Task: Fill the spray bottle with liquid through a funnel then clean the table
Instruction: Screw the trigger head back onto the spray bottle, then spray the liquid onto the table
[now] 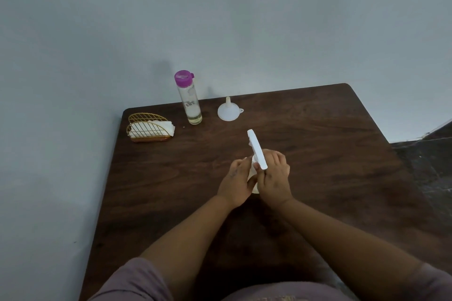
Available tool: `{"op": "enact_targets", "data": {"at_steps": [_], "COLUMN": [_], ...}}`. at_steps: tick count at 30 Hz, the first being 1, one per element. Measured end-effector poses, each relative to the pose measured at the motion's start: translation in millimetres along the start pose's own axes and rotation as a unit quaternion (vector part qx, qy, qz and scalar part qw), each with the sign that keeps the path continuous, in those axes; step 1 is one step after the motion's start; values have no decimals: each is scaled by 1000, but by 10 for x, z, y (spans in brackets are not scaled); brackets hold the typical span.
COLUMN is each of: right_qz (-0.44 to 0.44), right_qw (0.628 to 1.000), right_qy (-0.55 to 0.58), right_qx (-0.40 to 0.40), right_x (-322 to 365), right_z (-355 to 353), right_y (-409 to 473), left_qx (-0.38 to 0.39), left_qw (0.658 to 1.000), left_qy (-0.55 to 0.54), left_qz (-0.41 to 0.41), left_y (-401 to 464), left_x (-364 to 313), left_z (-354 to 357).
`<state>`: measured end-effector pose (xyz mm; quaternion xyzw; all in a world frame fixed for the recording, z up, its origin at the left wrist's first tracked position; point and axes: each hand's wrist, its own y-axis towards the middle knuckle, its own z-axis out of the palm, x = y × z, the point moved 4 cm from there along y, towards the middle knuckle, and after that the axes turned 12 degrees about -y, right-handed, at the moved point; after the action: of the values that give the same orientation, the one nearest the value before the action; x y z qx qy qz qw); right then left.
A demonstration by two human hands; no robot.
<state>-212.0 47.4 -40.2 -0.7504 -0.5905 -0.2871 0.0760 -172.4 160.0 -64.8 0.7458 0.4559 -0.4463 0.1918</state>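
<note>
A white spray bottle stands on the dark wooden table near its middle, its trigger head pointing away from me. My left hand grips the bottle's body, which is mostly hidden. My right hand holds the neck just under the spray head. A white funnel sits upside down at the back of the table. Left of it stands a clear bottle with a purple cap and a little liquid at the bottom.
A gold wire holder with white napkins stands at the table's back left corner. A pale wall runs behind and to the left. The table's right edge borders a dark floor.
</note>
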Motion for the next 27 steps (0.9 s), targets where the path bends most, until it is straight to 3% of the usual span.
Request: {"op": "enact_targets", "data": {"at_steps": [2, 4, 8, 11, 16, 20, 23, 27], "right_qz": [40, 13, -26, -52, -33, -53, -2, 124], "right_qw": [999, 999, 988, 982, 984, 984, 973, 919], "right_qy": [-5, 34, 122, 106, 152, 165, 204, 298], "right_qx": [-17, -10, 93, 146, 87, 46, 108, 226], "right_x": [69, 66, -19, 65, 78, 58, -22, -263], "right_z": [22, 20, -37, -81, -64, -142, -273, -369], "right_y": [-43, -29, 184, 392, 341, 206, 70, -83], "left_qx": [6, 8, 48, 67, 95, 40, 76, 183], "left_qw": [1000, 1000, 999, 996, 995, 995, 985, 960], "left_qy": [2, 8, -3, -54, 5, -65, -126, -159], "left_qz": [-6, -7, 9, -37, -35, -65, -86, -139], "left_y": [1, 5, 38, 62, 27, -164, -303, -471], "left_x": [17, -15, -53, -25, -54, -104, -176, -418], "left_z": [3, -25, -56, -53, 78, 232, 406, 716]}}
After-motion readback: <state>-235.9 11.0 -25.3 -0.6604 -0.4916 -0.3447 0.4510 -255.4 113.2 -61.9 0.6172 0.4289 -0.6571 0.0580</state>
